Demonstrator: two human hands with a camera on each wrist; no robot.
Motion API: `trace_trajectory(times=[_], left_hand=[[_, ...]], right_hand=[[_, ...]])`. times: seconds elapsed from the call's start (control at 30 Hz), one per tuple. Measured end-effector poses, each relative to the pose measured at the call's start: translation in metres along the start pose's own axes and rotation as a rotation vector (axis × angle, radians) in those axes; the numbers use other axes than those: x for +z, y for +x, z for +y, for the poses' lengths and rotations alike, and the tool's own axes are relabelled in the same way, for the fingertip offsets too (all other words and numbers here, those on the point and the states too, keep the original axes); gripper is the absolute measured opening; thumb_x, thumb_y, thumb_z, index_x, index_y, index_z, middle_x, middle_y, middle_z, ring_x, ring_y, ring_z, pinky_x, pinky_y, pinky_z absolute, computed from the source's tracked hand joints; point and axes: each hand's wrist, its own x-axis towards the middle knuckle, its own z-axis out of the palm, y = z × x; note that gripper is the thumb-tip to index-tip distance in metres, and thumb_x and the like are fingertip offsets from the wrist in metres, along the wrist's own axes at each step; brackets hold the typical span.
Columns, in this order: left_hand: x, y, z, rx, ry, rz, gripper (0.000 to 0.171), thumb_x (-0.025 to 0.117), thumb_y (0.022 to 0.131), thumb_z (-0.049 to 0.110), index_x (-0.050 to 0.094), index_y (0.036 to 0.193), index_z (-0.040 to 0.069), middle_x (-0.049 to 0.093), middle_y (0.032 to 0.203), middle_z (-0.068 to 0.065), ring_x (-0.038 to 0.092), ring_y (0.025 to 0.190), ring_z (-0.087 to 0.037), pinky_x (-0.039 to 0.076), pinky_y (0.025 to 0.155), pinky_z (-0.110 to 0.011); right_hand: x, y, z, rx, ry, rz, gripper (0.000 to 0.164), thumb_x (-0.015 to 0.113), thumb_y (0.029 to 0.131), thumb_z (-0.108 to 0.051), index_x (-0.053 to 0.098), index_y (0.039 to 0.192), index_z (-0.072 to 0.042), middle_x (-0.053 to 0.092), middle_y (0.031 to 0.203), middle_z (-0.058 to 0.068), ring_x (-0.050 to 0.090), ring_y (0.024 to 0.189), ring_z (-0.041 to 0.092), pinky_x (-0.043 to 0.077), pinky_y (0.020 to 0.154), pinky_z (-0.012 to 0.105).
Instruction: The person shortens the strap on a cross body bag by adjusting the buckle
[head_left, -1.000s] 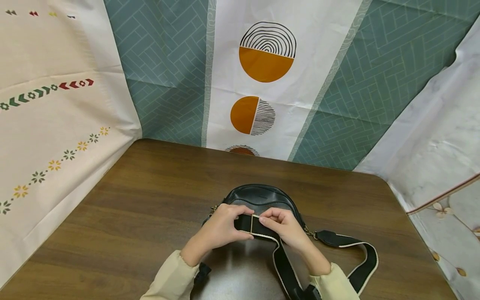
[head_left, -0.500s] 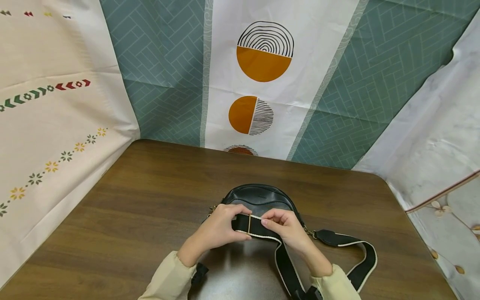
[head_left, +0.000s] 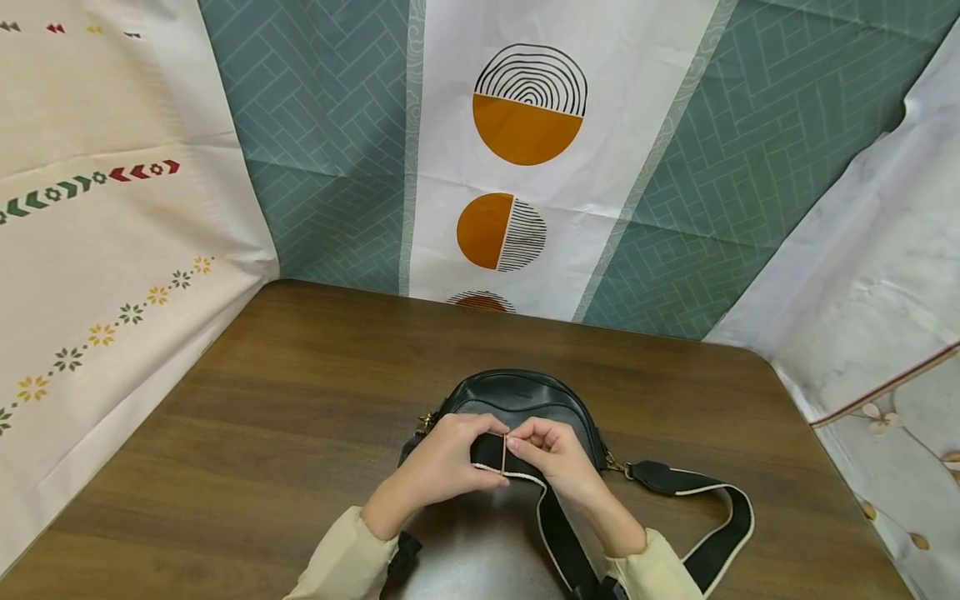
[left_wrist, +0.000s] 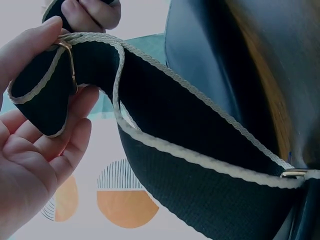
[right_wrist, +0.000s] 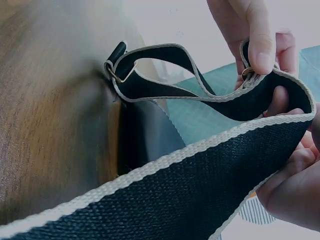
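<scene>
A black crossbody bag (head_left: 517, 390) lies on the table behind both hands. Its wide black strap (head_left: 564, 533) has cream edging and runs up between them. My left hand (head_left: 441, 467) grips the strap at a thin gold slider buckle (head_left: 504, 454), thumb below and fingers above in the head view. Right beside that buckle, my right hand (head_left: 564, 467) pinches the strap between thumb and fingers. In the left wrist view a loop of webbing (left_wrist: 42, 95) passes through the slider (left_wrist: 71, 65). The right wrist view shows a second gold ring (right_wrist: 122, 75) farther down the strap.
The brown wooden table (head_left: 315, 375) extends around the bag. To the right, the other strap section (head_left: 738, 517) curves from a gold clasp (head_left: 618, 467). Patterned cloths (head_left: 330, 167) hang along the back and sides.
My right hand has slid left along the strap and now sits right at the slider buckle. The left hand keeps its grip with only a slight shift. The bag stays nearly in place.
</scene>
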Motion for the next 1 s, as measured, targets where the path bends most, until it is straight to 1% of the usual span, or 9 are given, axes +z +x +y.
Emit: trace_trajectory(times=[0.1,0.23,0.33,0.47,0.57,0.67,0.77,0.83,1.0], left_hand=[[0.001,-0.001,-0.002,0.015,0.024,0.012,0.041,0.082,0.060,0.017,0.062,0.094,0.006,0.065,0.086,0.000,0.054,0.071,-0.007,0.043,0.061,-0.019],[0.001,-0.001,-0.003,0.029,0.048,0.017,0.042,0.083,0.060,0.018,0.063,0.095,0.006,0.065,0.086,-0.001,0.056,0.071,-0.008,0.043,0.062,-0.020],[0.000,-0.001,-0.003,0.033,0.046,0.014,0.042,0.083,0.060,0.018,0.063,0.095,0.005,0.066,0.086,-0.002,0.056,0.071,-0.008,0.044,0.062,-0.019],[-0.002,0.000,-0.003,0.036,0.037,0.020,0.043,0.083,0.059,0.018,0.063,0.095,0.005,0.066,0.086,-0.002,0.057,0.072,-0.008,0.044,0.062,-0.019],[-0.004,-0.001,-0.003,0.028,0.029,0.030,0.044,0.084,0.058,0.018,0.063,0.095,0.005,0.066,0.087,-0.002,0.057,0.072,-0.008,0.045,0.062,-0.019],[-0.005,-0.001,-0.004,0.024,0.037,0.035,0.044,0.084,0.057,0.018,0.063,0.095,0.005,0.066,0.087,-0.002,0.057,0.072,-0.008,0.045,0.064,-0.020],[-0.006,-0.002,-0.005,0.029,0.046,0.040,0.045,0.084,0.057,0.019,0.064,0.095,0.005,0.066,0.087,-0.002,0.058,0.072,-0.008,0.044,0.063,-0.020],[-0.006,-0.003,-0.006,0.036,0.041,0.048,0.045,0.084,0.057,0.017,0.064,0.095,0.005,0.066,0.087,-0.002,0.058,0.072,-0.008,0.044,0.063,-0.019],[-0.008,-0.003,-0.006,0.030,0.018,0.043,0.044,0.084,0.057,0.016,0.064,0.094,0.004,0.066,0.087,-0.002,0.057,0.071,-0.008,0.045,0.061,-0.018]], right_hand=[[0.001,0.000,0.000,0.018,0.000,0.007,0.019,0.054,0.086,0.002,0.051,0.085,0.020,0.060,0.072,-0.008,0.048,0.062,0.002,0.040,0.056,0.016],[0.000,0.000,0.000,0.038,0.008,0.003,0.019,0.054,0.086,0.002,0.051,0.086,0.021,0.061,0.073,-0.007,0.050,0.063,0.002,0.041,0.057,0.016],[-0.001,0.000,-0.001,0.048,0.010,-0.016,0.020,0.053,0.087,0.001,0.051,0.088,0.020,0.062,0.074,-0.006,0.053,0.065,0.004,0.043,0.059,0.017],[-0.005,-0.001,-0.003,0.058,0.016,-0.052,0.022,0.053,0.087,-0.001,0.052,0.091,0.020,0.064,0.077,-0.001,0.058,0.069,0.008,0.047,0.061,0.020],[-0.009,-0.003,-0.003,0.068,0.007,-0.065,0.021,0.053,0.087,-0.001,0.053,0.092,0.020,0.064,0.076,0.003,0.059,0.068,0.009,0.048,0.060,0.021],[-0.013,-0.005,-0.004,0.078,-0.024,-0.060,0.020,0.053,0.087,-0.001,0.054,0.091,0.019,0.063,0.073,0.002,0.058,0.065,0.007,0.047,0.057,0.020],[-0.017,-0.008,-0.003,0.079,-0.063,-0.055,0.019,0.054,0.087,-0.001,0.055,0.090,0.017,0.061,0.070,-0.002,0.054,0.061,0.004,0.044,0.055,0.018],[-0.019,-0.010,-0.003,0.073,-0.068,-0.056,0.018,0.054,0.086,0.000,0.055,0.090,0.017,0.061,0.071,-0.004,0.053,0.061,0.004,0.044,0.056,0.018],[-0.023,-0.011,-0.002,0.017,-0.050,-0.070,0.014,0.054,0.085,0.003,0.055,0.089,0.017,0.063,0.075,-0.003,0.055,0.064,0.005,0.046,0.057,0.019]])
